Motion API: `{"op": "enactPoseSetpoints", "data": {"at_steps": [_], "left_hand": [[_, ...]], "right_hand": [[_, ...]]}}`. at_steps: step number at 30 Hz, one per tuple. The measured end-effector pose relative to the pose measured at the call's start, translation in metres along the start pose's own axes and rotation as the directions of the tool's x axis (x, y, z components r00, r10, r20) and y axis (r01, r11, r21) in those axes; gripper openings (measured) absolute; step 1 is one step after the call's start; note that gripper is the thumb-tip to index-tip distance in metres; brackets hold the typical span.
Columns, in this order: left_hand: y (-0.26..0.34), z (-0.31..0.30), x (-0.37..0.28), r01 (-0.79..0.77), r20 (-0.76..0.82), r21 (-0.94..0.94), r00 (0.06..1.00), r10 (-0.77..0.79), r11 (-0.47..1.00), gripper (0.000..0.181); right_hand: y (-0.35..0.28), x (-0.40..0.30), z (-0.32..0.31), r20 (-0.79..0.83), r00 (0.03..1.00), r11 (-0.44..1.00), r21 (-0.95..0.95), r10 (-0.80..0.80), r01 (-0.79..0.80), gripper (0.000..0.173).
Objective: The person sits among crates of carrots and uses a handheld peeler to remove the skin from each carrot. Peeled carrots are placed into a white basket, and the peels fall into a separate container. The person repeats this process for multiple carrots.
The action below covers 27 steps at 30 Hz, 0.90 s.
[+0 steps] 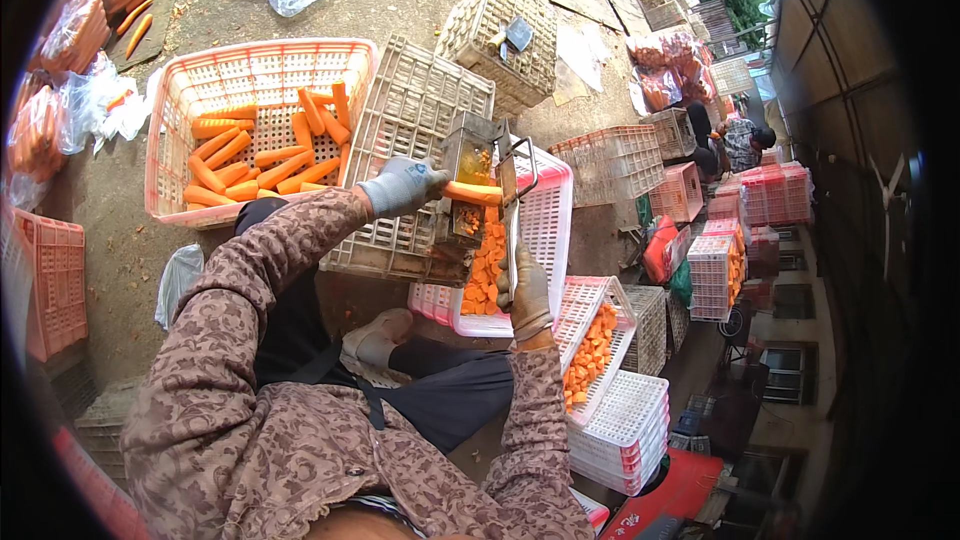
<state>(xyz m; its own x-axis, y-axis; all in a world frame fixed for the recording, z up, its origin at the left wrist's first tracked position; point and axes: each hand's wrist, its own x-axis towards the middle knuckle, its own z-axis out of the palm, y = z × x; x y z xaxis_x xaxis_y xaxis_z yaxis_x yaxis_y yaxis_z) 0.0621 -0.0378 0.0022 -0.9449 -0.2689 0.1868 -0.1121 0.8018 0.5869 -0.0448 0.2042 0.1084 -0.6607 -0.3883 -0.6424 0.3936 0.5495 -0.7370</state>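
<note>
My left hand (407,184), in a pale knit glove, holds a peeled carrot (472,193) by one end. The carrot's other end lies against the blade of a metal cutter (507,165), mounted on an upturned plastic crate (405,82). My right hand (525,289), in a worn glove, is closed around the cutter's long handle (513,247). Cut carrot pieces (486,270) lie in a pink and white basket (551,217) below the cutter. Whole peeled carrots (285,165) fill part of a larger basket (176,120) to the left.
A basket of carrot chunks (592,360) sits on stacked white baskets (619,420) at the right. A tool with a flat blade (518,34) lies on an upturned crate (487,7). Bagged carrots (75,34) stand at the far left. Another person (739,142) sits farther off at the right.
</note>
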Motion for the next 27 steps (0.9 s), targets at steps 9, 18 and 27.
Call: {"op": "enactPoseSetpoints", "data": {"at_steps": [9,18,27], "left_hand": [[-0.003,-0.001,0.009,-0.017,-0.030,-0.019,0.999,0.016,1.000,0.016],[-0.002,0.001,0.016,-0.035,-0.052,-0.003,0.998,0.035,0.999,0.016],[-0.002,0.015,0.024,-0.101,-0.152,-0.011,0.984,0.098,0.995,0.015]], "right_hand": [[0.026,0.011,0.005,-0.046,0.999,1.000,-0.003,-0.020,0.020,0.051],[0.068,0.030,0.018,-0.099,0.987,0.989,-0.090,-0.124,0.115,0.050],[0.090,0.042,0.029,-0.176,0.959,0.975,-0.052,-0.223,0.217,0.050]]}}
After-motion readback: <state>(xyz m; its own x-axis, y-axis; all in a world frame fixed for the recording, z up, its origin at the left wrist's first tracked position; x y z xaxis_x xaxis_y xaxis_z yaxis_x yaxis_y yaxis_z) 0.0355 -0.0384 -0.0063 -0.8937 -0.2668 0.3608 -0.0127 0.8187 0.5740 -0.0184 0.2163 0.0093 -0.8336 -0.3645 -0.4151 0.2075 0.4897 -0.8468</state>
